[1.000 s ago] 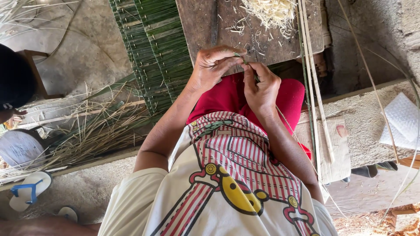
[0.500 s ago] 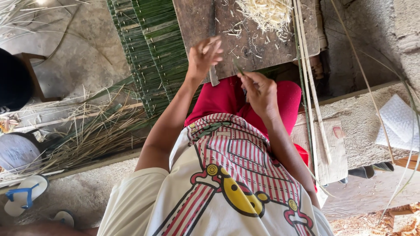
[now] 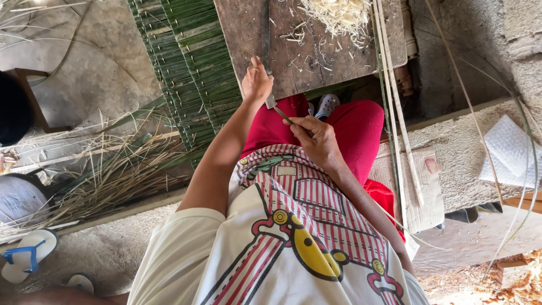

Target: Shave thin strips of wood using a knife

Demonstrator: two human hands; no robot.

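Between both hands (image 3: 282,110), thin green strip (image 3: 284,116)

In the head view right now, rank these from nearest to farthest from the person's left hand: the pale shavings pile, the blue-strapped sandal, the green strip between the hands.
1. The green strip: just below and right of the left hand.
2. The pale shavings pile: top right, on the wooden board.
3. The blue-strapped sandal: far lower left, on the ground.
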